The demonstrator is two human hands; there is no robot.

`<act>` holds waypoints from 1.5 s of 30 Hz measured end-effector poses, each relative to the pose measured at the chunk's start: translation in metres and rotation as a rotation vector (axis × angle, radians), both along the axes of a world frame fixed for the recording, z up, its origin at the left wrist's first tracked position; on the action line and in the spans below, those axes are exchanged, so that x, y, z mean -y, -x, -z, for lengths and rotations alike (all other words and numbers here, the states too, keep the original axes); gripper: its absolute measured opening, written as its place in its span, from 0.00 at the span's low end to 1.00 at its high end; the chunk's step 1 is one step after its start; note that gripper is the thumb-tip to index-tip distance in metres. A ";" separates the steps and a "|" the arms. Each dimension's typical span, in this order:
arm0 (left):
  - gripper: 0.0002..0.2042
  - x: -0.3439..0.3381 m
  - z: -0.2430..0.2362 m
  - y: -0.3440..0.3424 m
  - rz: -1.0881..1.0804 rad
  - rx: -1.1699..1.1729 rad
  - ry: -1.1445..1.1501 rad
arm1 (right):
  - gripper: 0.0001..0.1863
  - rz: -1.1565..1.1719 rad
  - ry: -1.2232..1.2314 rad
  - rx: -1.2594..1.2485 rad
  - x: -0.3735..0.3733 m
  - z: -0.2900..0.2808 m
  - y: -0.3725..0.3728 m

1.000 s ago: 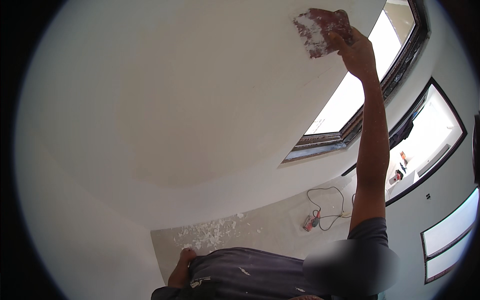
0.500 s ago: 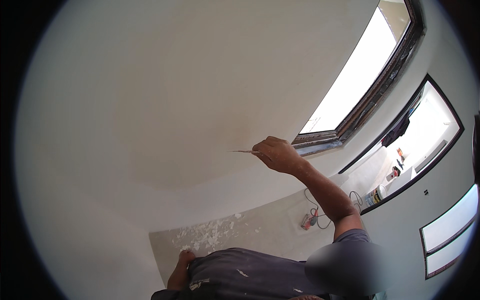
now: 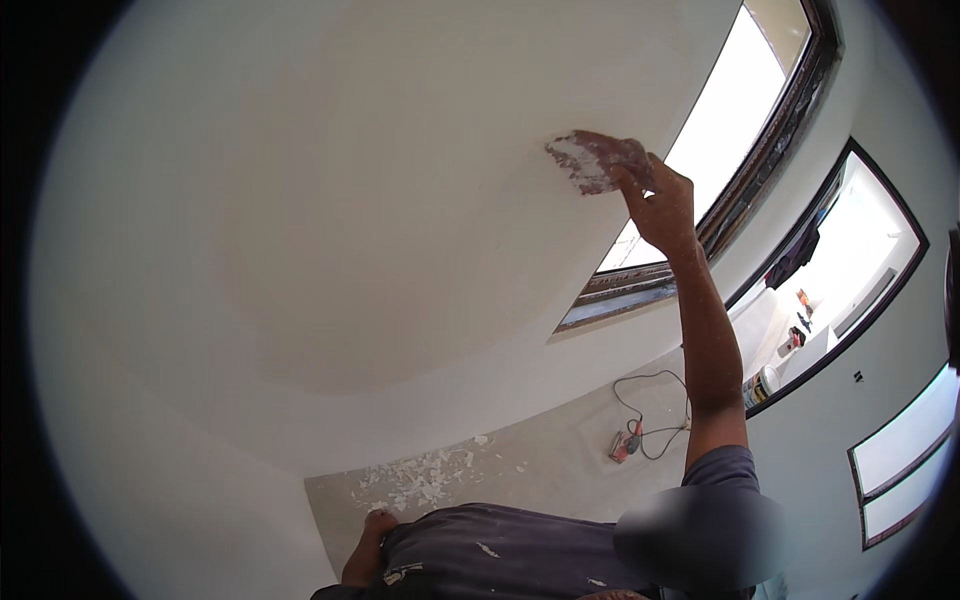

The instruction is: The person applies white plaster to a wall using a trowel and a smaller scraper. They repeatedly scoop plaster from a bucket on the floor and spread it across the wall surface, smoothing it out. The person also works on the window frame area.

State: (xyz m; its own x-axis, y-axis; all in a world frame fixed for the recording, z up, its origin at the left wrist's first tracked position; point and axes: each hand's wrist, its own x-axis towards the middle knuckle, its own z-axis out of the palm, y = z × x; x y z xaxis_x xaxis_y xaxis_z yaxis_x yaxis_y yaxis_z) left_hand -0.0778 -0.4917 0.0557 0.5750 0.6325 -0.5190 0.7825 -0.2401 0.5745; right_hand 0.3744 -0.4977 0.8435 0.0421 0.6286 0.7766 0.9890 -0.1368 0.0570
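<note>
My right hand [image 3: 658,200] grips a flat, reddish-brown scraper [image 3: 590,160] crusted with white material, held up at the pale wall [image 3: 380,200] just left of a dark-framed window [image 3: 745,90]. A faint beige patch shows on the wall below it. Down at the lower left, beside my dark, paint-flecked shirt, my left hand [image 3: 380,522] is small and mostly hidden, so I cannot make out its fingers or anything in them.
On the floor [image 3: 540,430] lie white flakes [image 3: 420,480] and a red sander [image 3: 625,445] with a looped cord. At right, a dark-framed opening [image 3: 890,220] shows a bucket [image 3: 762,385] and small tools [image 3: 798,335]. Another window [image 3: 905,440] is at lower right.
My right hand swept down from high on the wall, with the scraper edge-on, then rose part way, its broad face showing again. My left hand stayed low beside my body.
</note>
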 end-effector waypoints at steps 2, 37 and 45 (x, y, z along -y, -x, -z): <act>0.17 -0.002 -0.002 -0.001 -0.033 -0.085 0.053 | 0.17 -0.057 -0.099 -0.078 0.007 -0.025 -0.009; 0.16 -0.011 0.022 0.000 -0.138 0.015 -0.029 | 0.12 -0.317 0.369 0.374 -0.055 0.122 0.073; 0.16 -0.015 0.030 0.004 -0.012 0.050 -0.123 | 0.05 -0.334 -0.013 0.280 -0.051 0.021 0.067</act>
